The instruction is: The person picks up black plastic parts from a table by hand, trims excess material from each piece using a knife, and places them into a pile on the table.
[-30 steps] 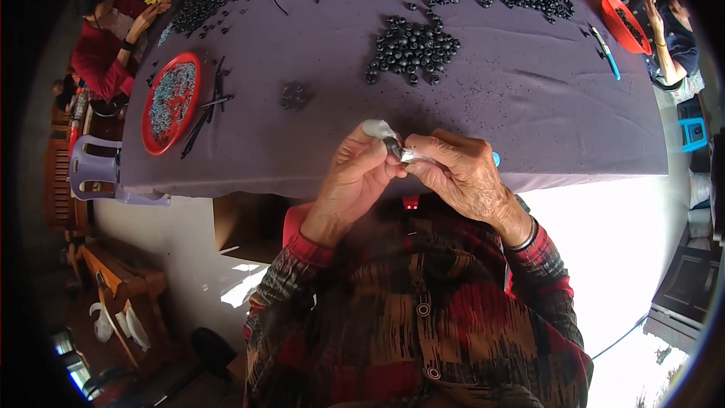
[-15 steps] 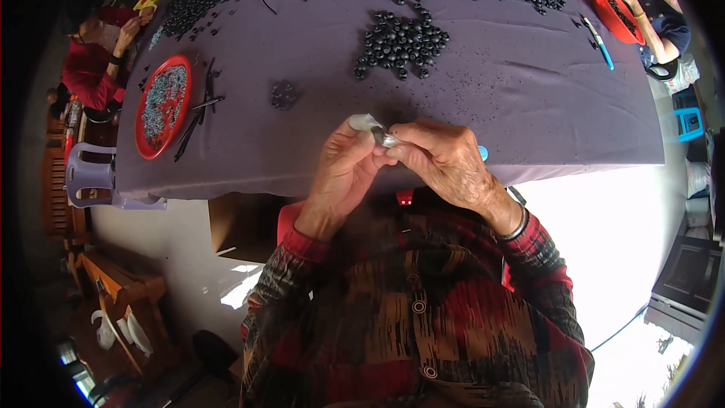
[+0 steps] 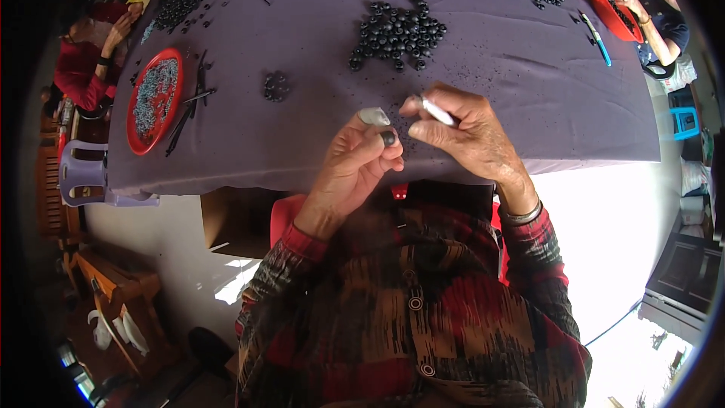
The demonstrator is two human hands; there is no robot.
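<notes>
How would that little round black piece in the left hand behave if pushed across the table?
The black piece would probably roll, given its rounded shape. It's likely light, being small enough for the left hand to hold at the fingertips.

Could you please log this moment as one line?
left hand: pinching dark round piece | right hand: holding slim white object, apart from left | dark pile: on tablecloth

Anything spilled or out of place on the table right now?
Yes: dark crumbs lie scattered on the purple tablecloth right of the middle pile of black round pieces, like loose debris rather than a gathered heap. The dark round piece in the left hand is too small to check for damage.
</notes>
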